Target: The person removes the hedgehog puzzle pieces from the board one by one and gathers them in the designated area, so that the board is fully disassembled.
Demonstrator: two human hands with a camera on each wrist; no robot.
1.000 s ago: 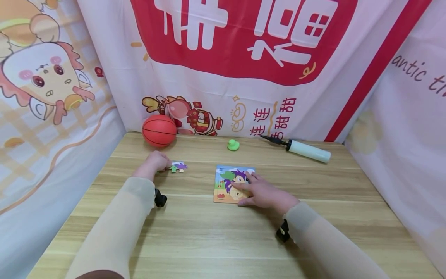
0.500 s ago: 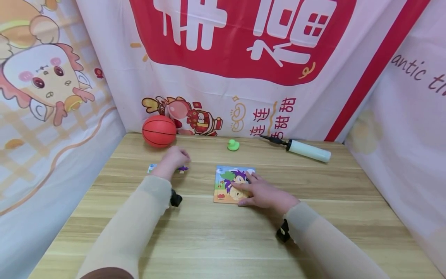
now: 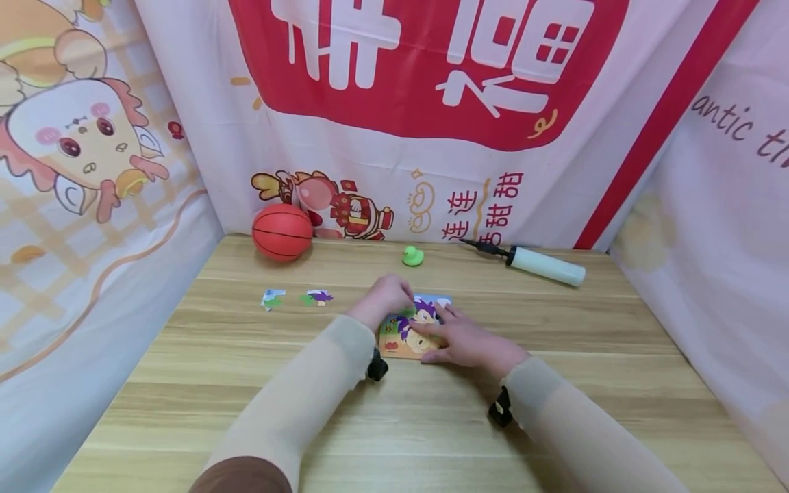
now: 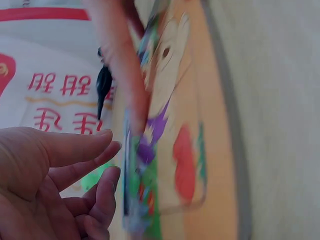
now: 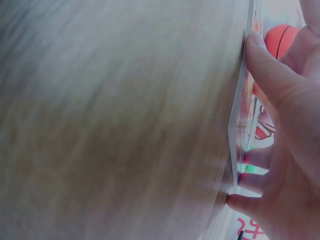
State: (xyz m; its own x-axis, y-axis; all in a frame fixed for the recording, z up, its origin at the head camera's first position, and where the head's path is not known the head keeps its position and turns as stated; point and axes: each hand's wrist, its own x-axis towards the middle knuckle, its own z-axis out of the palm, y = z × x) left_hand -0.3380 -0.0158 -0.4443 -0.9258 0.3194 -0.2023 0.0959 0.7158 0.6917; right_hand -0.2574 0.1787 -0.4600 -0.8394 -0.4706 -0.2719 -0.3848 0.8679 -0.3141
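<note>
A square jigsaw puzzle (image 3: 401,346) with a purple-haired cartoon figure lies mid-table. My right hand (image 3: 465,341) rests on its right side with the fingers spread; in the right wrist view its thumb (image 5: 270,70) lies along the board's edge. Over the puzzle's upper left hovers my left hand (image 3: 385,300), bent at the fingers. In the left wrist view its thumb tip (image 4: 102,140) and index fingertip come close together, and whether a piece is between them cannot be told. Loose puzzle pieces lie to the left, one blue and green (image 3: 272,299), one purple and green (image 3: 319,297).
Along the back of the wooden table (image 3: 394,424) are a red toy basketball (image 3: 282,233), a small green rubber duck (image 3: 413,256) and a white hand pump (image 3: 547,266) with a black nozzle. Printed cloth (image 3: 370,147) hangs behind and at both sides.
My left hand has moved right from the loose pieces to the puzzle's upper left, leaving those pieces uncovered. My right hand stays on the puzzle.
</note>
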